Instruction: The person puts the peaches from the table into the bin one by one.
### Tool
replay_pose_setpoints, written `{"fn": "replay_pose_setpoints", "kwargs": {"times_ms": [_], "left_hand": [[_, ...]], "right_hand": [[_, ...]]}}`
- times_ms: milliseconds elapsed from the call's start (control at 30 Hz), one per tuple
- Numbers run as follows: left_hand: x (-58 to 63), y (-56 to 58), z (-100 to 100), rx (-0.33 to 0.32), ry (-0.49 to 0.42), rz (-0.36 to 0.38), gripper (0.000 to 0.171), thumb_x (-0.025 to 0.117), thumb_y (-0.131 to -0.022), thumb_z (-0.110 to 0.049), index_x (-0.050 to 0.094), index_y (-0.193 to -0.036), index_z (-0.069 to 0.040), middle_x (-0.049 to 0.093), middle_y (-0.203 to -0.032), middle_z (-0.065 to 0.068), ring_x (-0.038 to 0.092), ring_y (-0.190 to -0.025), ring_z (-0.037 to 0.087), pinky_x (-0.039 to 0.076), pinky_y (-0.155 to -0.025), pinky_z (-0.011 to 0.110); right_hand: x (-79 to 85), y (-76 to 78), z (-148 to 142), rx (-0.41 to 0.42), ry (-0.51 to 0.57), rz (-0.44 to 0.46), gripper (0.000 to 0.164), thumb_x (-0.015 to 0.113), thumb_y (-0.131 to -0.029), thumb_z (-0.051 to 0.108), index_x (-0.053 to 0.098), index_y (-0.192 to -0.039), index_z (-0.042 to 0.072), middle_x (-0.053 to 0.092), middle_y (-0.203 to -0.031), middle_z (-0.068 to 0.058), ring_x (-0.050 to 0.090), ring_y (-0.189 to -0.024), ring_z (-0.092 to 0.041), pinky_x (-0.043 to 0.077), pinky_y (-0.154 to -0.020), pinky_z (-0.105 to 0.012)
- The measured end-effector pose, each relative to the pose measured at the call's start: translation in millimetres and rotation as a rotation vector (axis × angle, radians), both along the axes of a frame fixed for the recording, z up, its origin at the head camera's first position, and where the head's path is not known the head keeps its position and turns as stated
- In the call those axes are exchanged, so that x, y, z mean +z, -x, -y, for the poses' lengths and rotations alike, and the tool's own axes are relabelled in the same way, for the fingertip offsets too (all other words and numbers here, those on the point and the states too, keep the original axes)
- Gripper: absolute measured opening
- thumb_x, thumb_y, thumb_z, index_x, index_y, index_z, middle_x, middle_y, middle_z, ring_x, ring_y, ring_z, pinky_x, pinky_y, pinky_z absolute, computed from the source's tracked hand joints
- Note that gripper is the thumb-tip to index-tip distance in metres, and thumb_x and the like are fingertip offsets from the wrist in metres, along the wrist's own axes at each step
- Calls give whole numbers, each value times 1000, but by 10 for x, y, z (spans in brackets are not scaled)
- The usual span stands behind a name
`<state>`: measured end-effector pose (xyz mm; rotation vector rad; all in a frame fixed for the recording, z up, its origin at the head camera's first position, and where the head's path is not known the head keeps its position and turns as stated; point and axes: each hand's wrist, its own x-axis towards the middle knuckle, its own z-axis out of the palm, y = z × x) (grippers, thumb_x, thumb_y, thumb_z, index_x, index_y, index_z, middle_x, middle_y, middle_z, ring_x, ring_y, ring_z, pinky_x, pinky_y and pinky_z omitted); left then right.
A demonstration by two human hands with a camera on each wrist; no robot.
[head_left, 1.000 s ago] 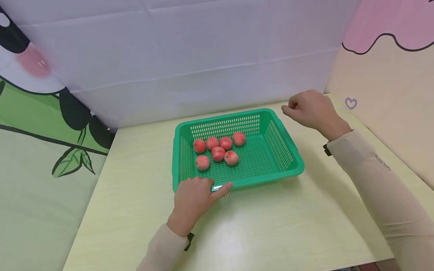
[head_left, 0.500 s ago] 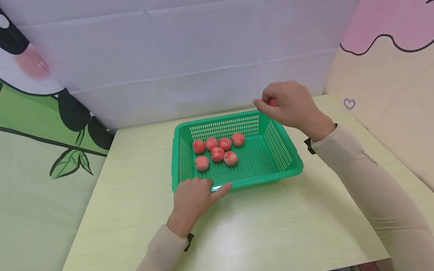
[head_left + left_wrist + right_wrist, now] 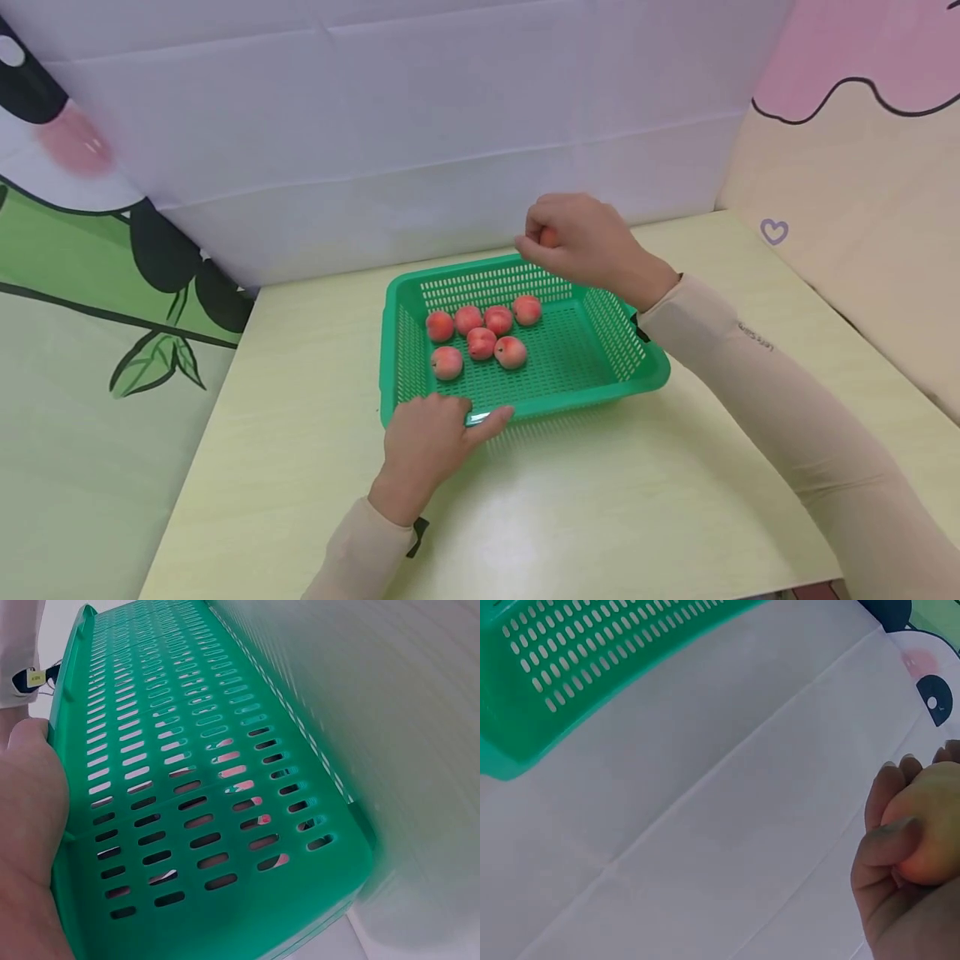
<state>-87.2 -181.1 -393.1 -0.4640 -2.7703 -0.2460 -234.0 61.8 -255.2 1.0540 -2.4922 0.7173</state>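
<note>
A green plastic basket (image 3: 585, 400) with slotted walls stands on the table, and several pinkish-red peaches (image 3: 481, 342) lie on its floor, mostly toward the left. My left hand (image 3: 427, 440) grips the basket's near rim, its fingers over the edge and hidden in the head view. In the left wrist view its palm (image 3: 30, 825) lies along the rim. Above the far rim, my right hand (image 3: 588, 240) holds another peach (image 3: 930, 825), with thumb and fingers curled round it. Only a small patch of that peach shows in the head view.
The pale wooden table (image 3: 300, 467) reaches back to a white cloth wall (image 3: 360, 150). Printed panels rise at the left and right, the right one bearing a small heart (image 3: 774, 232).
My right hand has moved left with the peach, from beyond the basket's right corner to above its far rim. The left hand, the basket and the peaches inside stay put.
</note>
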Motion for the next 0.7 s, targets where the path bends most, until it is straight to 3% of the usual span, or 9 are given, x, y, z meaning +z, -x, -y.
{"fn": "replay_pose_setpoints", "kwargs": {"times_ms": [200, 467, 700], "left_hand": [[6, 7, 4, -1, 15, 0, 71, 64, -95, -69, 33, -54, -21, 15, -50, -10, 20, -40, 10, 15, -41, 25], [-6, 10, -26, -1, 14, -15, 72, 66, -94, -68, 31, -54, -20, 14, -51, -9, 19, -41, 10, 13, -42, 25], [-1, 7, -58, -16, 9, -43, 73, 68, -94, -67, 29, -54, -20, 12, -51, -9, 16, -42, 9, 11, -43, 24]], "right_hand": [[-118, 131, 193, 55, -22, 21, 22, 64, -101, 19, 64, -80, 13, 57, -78, -1, 53, -71, -19, 42, -61, -36], [-233, 267, 310, 49, -144, 211, 27, 66, -100, 28, 60, -77, 16, 55, -73, 1, 51, -73, -18, 39, -60, -35], [-371, 338, 333, 81, -169, 268, 27, 65, -98, 20, 55, -73, 15, 43, -64, 3, 42, -66, -16, 29, -57, -31]]}}
